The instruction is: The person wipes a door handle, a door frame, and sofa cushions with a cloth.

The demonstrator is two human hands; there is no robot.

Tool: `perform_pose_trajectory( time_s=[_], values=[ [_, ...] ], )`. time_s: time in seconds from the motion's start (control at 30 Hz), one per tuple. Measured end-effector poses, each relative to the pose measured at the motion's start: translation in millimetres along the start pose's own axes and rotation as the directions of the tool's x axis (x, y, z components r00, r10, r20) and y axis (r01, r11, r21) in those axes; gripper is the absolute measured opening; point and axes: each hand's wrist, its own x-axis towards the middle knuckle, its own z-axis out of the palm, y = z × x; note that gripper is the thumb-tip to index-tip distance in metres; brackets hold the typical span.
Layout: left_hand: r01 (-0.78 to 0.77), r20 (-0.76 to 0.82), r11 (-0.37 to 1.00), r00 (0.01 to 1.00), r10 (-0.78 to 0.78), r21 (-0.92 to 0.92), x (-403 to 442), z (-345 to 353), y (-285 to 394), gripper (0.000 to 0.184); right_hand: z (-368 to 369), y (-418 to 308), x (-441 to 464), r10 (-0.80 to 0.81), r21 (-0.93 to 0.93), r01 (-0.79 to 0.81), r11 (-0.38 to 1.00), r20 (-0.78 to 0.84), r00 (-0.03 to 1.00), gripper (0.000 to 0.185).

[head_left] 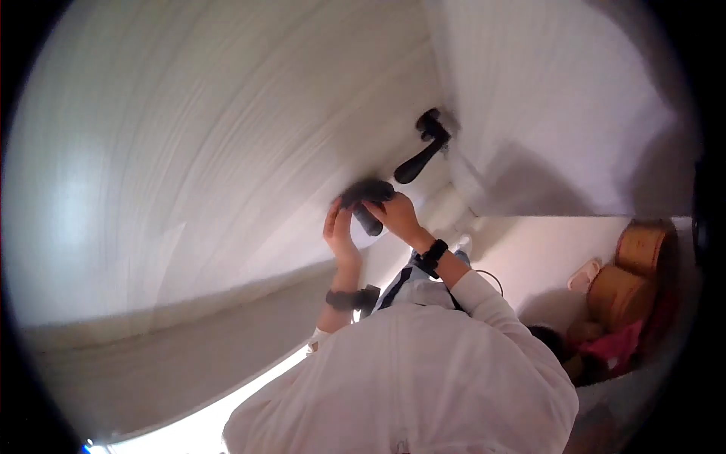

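By the black handle (425,151), the work looks under way: a dark item (368,189) is up in both hands, while blur hides whether any part of the handling is finished or what remains. The item sits to the left of and below the handle's lower end, near it; whether they touch, I cannot tell. On the item's side away from the handle, the left hand (338,228) grasps one end; the right hand (398,215), nearer the handle, grips the other, a stubby part (368,222) hanging between their fingers.
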Motion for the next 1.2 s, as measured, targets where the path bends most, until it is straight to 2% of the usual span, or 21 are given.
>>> perform_pose_trajectory(
  time_s=[0.1, 0.2, 0.3, 0.4, 0.5, 0.6, 0.63, 0.73, 0.77, 0.8, 0.87, 0.9, 0.97, 1.03, 1.13, 1.2],
  values=[
    [0.019, -0.052, 0.999, 0.998, -0.017, 0.049, -12.3, -22.2, 6.4, 0.028, 15.1, -7.6, -13.0, 0.000, -0.014, 0.003, 1.000, 0.237, 0.971, 0.026],
    [0.050, -0.011, 0.960, 0.999, -0.048, 0.276, -28.3, -33.0, 9.2, 0.032, 3.1, -19.0, -21.4, 0.026, 0.039, -0.041, 0.998, 0.318, 0.948, 0.022],
    [0.139, -0.078, 0.989, 0.988, -0.135, 0.050, -47.6, -43.9, 15.8, 0.033, 2.7, -29.4, -34.6, -0.104, 0.063, 0.090, 0.994, 0.281, 0.954, 0.020],
    [0.130, -0.064, 0.985, 0.988, -0.138, -0.109, -66.8, -53.0, 22.4, 0.032, -3.3, -47.0, -38.8, -0.178, 0.090, 0.161, 0.983, 0.229, 0.957, 0.019],
    [0.027, -0.003, 0.999, 1.000, -0.027, 0.029, -70.6, -61.3, 33.6, 0.029, -6.4, -64.2, -38.8, -0.258, 0.134, 0.232, 0.964, 0.236, 0.937, 0.020],
    [-0.029, 0.096, 0.990, 0.995, 0.016, 0.139, -51.2, -72.9, -2.5, 0.024, -7.6, -52.9, -45.2, -0.188, 0.143, 0.163, 0.976, 0.186, 0.964, 0.021],
    [-0.058, 0.133, 0.994, 0.990, 0.045, 0.093, -47.5, -63.0, -0.3, 0.016, -3.2, -36.8, -51.6, -0.202, 0.094, 0.190, 0.977, 0.149, 0.968, 0.024],
    [-0.047, 0.237, 0.987, 0.972, 0.010, 0.153, -37.2, -51.2, 2.2, 0.013, 11.6, -11.5, -54.2, -0.084, 0.085, 0.091, 0.992, -0.079, 0.993, 0.026],
    [-0.067, 0.264, 0.987, 0.964, 0.026, 0.148, -38.5, -44.6, 11.7, 0.010, 15.1, -9.2, -50.9, -0.179, 0.038, 0.188, 0.981, -0.175, 0.968, 0.027],
    [-0.108, 0.274, 0.967, 0.961, 0.041, 0.232, -35.9, -42.6, 17.9, 0.011, 16.9, -12.3, -44.6, -0.169, 0.003, 0.173, 0.985, -0.211, 0.963, 0.029],
    [-0.186, 0.286, 0.906, 0.955, 0.077, 0.379, -30.1, -48.7, 36.5, 0.011, 22.4, -31.3, -26.0, -0.229, -0.170, 0.195, 0.966, -0.213, 0.950, 0.028],
    [-0.233, 0.273, 0.937, 0.949, 0.160, 0.259, -27.5, -61.6, 33.2, 0.015, 17.7, -56.4, -21.1, -0.252, -0.213, 0.205, 0.955, -0.220, 0.942, 0.028],
    [-0.268, 0.247, 0.940, 0.945, 0.214, 0.211, -41.3, -58.0, 54.8, 0.017, -10.0, -97.8, -18.8, -0.296, -0.288, 0.226, 0.931, -0.229, 0.927, 0.027],
    [-0.296, 0.208, 0.944, 0.942, 0.264, 0.147, -30.1, -61.0, 30.6, 0.020, 8.1, -71.1, -17.7, -0.331, -0.317, 0.256, 0.913, -0.210, 0.920, 0.026],
    [-0.311, 0.152, 0.918, 0.948, 0.280, 0.246, -21.8, -63.8, -27.9, 0.020, 36.1, -26.5, -20.1, -0.353, -0.381, 0.276, 0.883, -0.147, 0.924, 0.022],
    [-0.246, 0.032, 0.966, 0.969, 0.244, 0.081, -36.6, -71.5, -62.0, 0.021, 45.7, -11.2, -33.4, -0.376, -0.426, 0.337, 0.840, -0.007, 0.927, 0.019]
  ],
)
